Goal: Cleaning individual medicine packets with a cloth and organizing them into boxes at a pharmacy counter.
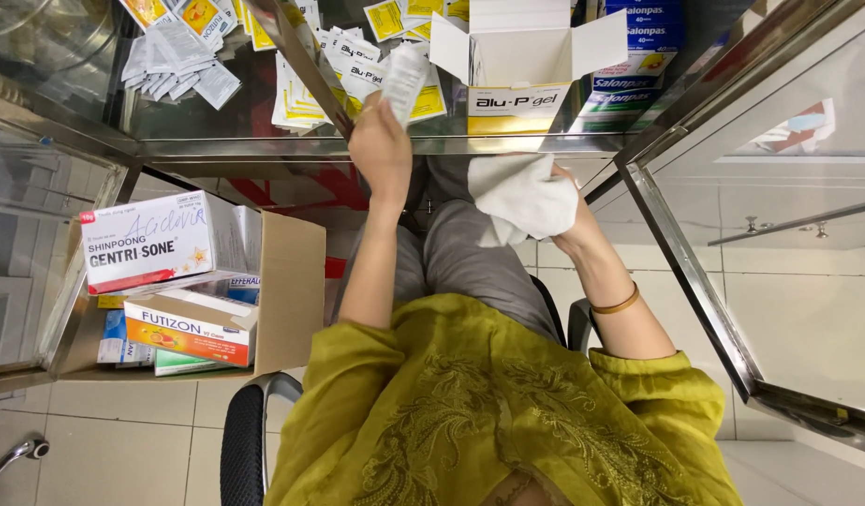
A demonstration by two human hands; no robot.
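My left hand (380, 141) is raised to the edge of the glass counter (264, 145) and grips a white sachet (404, 80) upright between its fingers. My right hand (571, 223) is lower, over my grey-trousered lap, closed on a soft white bundle (521, 195) that looks like cloth or folded paper. Just beyond both hands an open white and yellow carton (521, 66) stands on the counter with its flaps spread. More white and yellow sachets (306, 89) lie in loose piles to the left of the carton.
A brown cardboard box (292, 290) at my left holds several medicine boxes, a white and red one (156, 239) on top. Blue and green packs (629, 66) are stacked right of the carton. A steel-framed glass case (694, 281) borders my right. I sit on a black chair (245, 440).
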